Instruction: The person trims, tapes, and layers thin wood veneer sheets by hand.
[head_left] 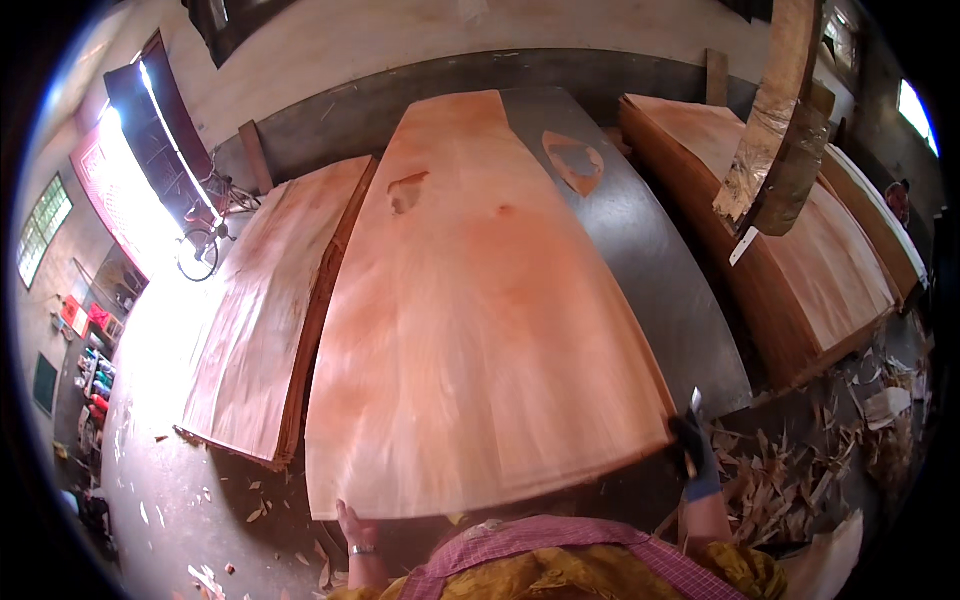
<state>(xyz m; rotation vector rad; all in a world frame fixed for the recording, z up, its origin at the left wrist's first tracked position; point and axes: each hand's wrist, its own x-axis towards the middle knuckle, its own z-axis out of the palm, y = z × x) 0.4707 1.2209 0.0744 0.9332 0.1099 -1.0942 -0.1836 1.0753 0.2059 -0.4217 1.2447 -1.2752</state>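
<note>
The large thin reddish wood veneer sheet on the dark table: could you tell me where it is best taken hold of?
Probably by the near edge of the large thin reddish wood veneer sheet, at both corners, coming from the person's side. It lies flat, wide and floppy, overhanging the dark table; the left hand and gloved right hand are already there.

To your left lies a veneer stack (262, 310) with a bicycle (205, 225) beyond it – on your right another pile of sheets (790, 260), and wood scraps (790, 480) litter the floor (170, 500)
</note>
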